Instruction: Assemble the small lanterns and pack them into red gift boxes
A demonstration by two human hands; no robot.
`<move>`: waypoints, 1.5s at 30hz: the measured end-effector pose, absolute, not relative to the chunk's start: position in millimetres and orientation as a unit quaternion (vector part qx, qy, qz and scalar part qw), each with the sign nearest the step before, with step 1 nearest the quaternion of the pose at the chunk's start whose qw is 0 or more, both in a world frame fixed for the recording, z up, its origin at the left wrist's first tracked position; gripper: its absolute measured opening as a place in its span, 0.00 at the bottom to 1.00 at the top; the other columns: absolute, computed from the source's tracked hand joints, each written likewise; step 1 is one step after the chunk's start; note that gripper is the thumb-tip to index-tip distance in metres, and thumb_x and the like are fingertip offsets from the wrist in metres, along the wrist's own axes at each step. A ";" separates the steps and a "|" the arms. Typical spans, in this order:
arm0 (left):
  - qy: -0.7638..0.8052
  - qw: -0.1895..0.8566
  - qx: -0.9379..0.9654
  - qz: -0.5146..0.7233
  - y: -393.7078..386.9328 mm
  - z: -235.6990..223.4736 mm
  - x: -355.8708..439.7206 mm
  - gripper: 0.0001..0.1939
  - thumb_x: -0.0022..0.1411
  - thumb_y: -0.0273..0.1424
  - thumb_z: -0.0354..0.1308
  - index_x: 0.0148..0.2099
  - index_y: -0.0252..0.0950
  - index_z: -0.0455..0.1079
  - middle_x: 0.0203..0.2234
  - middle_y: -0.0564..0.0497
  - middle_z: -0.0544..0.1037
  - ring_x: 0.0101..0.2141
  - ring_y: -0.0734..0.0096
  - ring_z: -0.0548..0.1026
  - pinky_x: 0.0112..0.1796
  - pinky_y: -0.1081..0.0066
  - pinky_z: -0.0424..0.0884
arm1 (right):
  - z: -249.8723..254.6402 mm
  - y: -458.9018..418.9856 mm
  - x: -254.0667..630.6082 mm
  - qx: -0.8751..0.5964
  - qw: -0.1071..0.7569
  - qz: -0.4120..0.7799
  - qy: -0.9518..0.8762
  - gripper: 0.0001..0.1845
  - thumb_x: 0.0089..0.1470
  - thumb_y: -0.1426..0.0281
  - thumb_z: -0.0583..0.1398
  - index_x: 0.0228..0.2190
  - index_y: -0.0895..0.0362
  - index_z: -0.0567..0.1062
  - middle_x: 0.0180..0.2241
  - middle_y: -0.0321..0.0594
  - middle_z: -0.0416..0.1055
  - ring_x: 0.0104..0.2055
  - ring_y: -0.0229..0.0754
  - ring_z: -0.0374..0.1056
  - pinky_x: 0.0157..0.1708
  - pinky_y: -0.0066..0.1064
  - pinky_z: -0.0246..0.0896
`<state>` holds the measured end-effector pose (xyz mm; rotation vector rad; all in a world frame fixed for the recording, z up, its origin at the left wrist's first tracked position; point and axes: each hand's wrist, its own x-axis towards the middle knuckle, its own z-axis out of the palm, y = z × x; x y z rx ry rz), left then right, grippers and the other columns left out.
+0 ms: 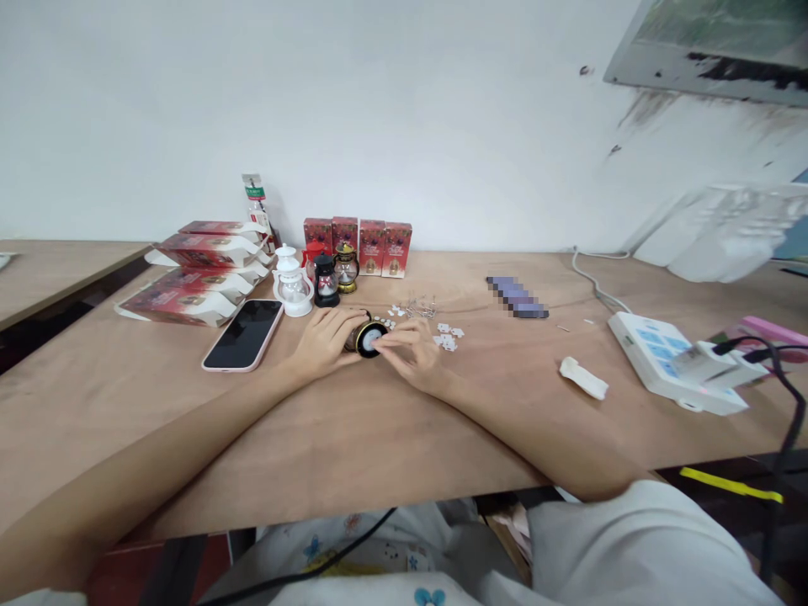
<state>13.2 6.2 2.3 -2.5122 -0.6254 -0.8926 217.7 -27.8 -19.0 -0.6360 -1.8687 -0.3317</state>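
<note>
Dark lantern held tipped over desk, clamped in left hand | base touched by right hand, pinch untellable; work seemingly unfinished | white pieces left loose, four lanterns stood behind

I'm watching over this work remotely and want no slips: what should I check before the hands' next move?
1. Left hand supporting the held lantern: ok, wrapped around it.
2. Right hand at the lantern's round end: ok, fingers reach the white disc there.
3. Something pinched in the right fingers: cannot tell, too small.
4. Four other lanterns upright: ok, standing beyond the left hand.
5. Small metal pieces neatly gathered: not ok, loosely scattered.
6. Phone off the left forearm: ok, lying beyond it.
</note>
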 end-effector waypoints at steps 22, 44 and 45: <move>-0.256 0.172 -0.888 -0.342 4.4 2.4 14.0 0.25 0.63 0.47 0.50 0.51 0.32 0.65 0.43 0.39 0.77 0.44 0.56 0.74 0.42 0.61 0.66 | -16.8 -28.0 220.0 -0.293 0.523 -0.184 -0.779 0.06 0.58 0.70 0.58 0.39 0.54 0.72 0.36 0.41 0.77 0.37 0.42 0.68 0.40 0.37 0.59; -0.265 0.180 -0.886 -0.336 2.6 2.2 13.1 0.24 0.60 0.46 0.54 0.53 0.36 0.68 0.42 0.41 0.75 0.42 0.56 0.72 0.40 0.59 0.66 | -17.6 -26.5 224.0 -0.305 0.430 -0.217 -0.822 0.09 0.59 0.72 0.56 0.31 0.52 0.75 0.30 0.35 0.77 0.35 0.41 0.66 0.38 0.37 0.53; -0.262 0.180 -0.886 -0.338 2.7 1.9 13.1 0.24 0.60 0.45 0.54 0.53 0.36 0.68 0.42 0.41 0.75 0.41 0.56 0.71 0.40 0.59 0.66 | -17.9 -26.0 224.1 -0.306 0.429 -0.219 -0.821 0.09 0.59 0.72 0.56 0.30 0.52 0.75 0.30 0.35 0.77 0.35 0.41 0.66 0.38 0.37 0.53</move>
